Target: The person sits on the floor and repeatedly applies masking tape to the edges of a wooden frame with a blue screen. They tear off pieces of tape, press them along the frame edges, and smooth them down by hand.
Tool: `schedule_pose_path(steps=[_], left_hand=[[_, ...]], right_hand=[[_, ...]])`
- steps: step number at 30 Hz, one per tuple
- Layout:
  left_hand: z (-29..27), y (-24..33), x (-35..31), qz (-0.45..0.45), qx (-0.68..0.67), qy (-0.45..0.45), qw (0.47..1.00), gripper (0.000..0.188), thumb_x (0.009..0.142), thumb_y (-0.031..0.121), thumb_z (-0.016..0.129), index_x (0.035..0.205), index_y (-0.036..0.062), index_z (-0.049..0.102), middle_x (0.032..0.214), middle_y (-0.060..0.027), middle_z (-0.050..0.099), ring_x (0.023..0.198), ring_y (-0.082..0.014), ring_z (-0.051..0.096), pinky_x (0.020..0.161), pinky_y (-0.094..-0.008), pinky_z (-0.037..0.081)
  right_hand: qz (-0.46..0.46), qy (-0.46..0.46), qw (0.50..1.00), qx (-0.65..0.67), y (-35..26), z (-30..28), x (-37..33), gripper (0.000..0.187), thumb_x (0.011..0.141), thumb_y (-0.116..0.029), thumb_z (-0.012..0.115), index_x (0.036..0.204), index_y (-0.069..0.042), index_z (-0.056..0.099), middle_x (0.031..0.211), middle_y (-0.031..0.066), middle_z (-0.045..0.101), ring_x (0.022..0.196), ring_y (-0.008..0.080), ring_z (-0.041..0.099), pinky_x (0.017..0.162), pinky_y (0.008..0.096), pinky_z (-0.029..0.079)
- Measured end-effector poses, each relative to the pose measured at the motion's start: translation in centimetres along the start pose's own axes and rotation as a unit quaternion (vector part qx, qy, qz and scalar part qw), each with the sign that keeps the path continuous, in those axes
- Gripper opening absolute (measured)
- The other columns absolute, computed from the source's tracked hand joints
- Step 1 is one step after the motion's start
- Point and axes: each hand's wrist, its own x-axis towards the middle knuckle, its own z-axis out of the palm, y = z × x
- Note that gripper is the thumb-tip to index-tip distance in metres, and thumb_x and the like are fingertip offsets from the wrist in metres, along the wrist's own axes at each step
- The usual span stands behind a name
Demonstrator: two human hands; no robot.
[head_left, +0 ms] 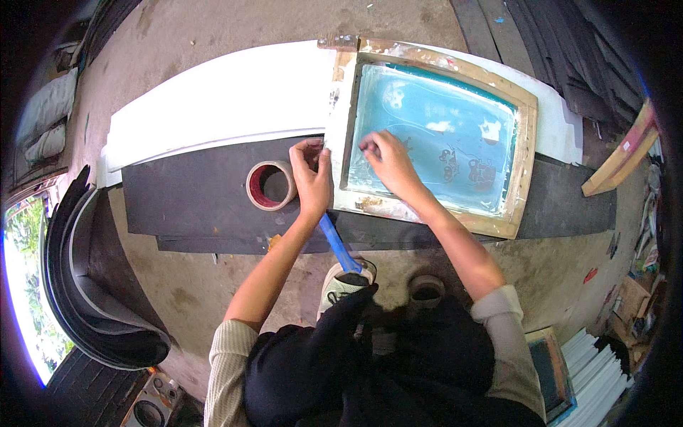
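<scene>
A wooden screen-printing frame (526, 160) with white smears lies before me, its blue mesh (434, 142) marked with small dark line figures. My left hand (311, 174) is at the frame's left outer edge, fingers curled together; what they hold, if anything, is hidden. Just left of that hand, apparently touching it, a wide roll of brown tape (253, 192) with a red inner wall rests on a black sheet. Above the mesh's left side, my right hand (391, 164) is closed in a pinch near the inner edge; anything between the fingertips is too small to make out.
White sheets (220, 99) and black sheets (192, 188) lie under the frame. A blue strip-like tool (338, 242) points toward my shoe (338, 288). Another roll (427, 288) stands by my legs. Curled dark sheets (92, 306) lean at left; stacked white strips (594, 370) lie lower right.
</scene>
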Motion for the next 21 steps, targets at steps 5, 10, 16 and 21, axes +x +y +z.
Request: schedule_pose_path(steps=[5,10,16,21], left_hand=[[-0.6,-0.5,0.0,-0.002,0.005,-0.015,1.0,0.026,0.084,0.005,0.061,0.104,-0.0004,0.046,0.098,-0.009,0.047,0.09,-0.0161,0.05,0.082,-0.0285,0.043],[-0.3,0.3,0.1,0.01,0.014,-0.029,0.999,0.024,0.083,0.002,0.06,0.103,-0.0004,0.047,0.098,-0.0091,0.047,0.09,-0.0165,0.051,0.084,-0.0287,0.043],[-0.1,0.8,0.1,0.048,0.053,-0.012,0.997,0.018,0.081,-0.001,0.058,0.098,0.0008,0.051,0.097,-0.009,0.046,0.089,-0.0172,0.052,0.078,-0.0281,0.044],[-1.9,1.5,-0.6,0.325,0.211,-0.288,0.876,0.03,0.08,0.011,0.06,0.109,0.0055,0.053,0.105,-0.0128,0.054,0.099,-0.0307,0.05,0.092,-0.0426,0.036]], right_hand=[[-0.043,-0.059,0.989,-0.127,-3.2,-0.6,-7.7,0.027,0.083,-0.024,0.06,0.095,0.0,0.06,0.095,0.0134,0.055,0.096,0.0285,0.051,0.085,0.0385,0.043],[-0.11,-0.037,0.986,-0.117,-5.7,1.2,-6.5,0.035,0.076,-0.025,0.068,0.093,0.004,0.059,0.097,0.0144,0.054,0.094,0.0288,0.051,0.083,0.0379,0.044],[-0.108,0.016,0.99,-0.088,-5.8,1.8,-7.2,0.032,0.071,-0.02,0.071,0.091,0.002,0.06,0.094,0.0119,0.055,0.092,0.027,0.053,0.078,0.0368,0.047],[-0.127,0.014,0.97,-0.204,-4.1,-0.1,-9.6,0.044,0.067,-0.017,0.072,0.105,-0.002,0.055,0.096,0.0098,0.054,0.094,0.025,0.053,0.078,0.0352,0.047]])
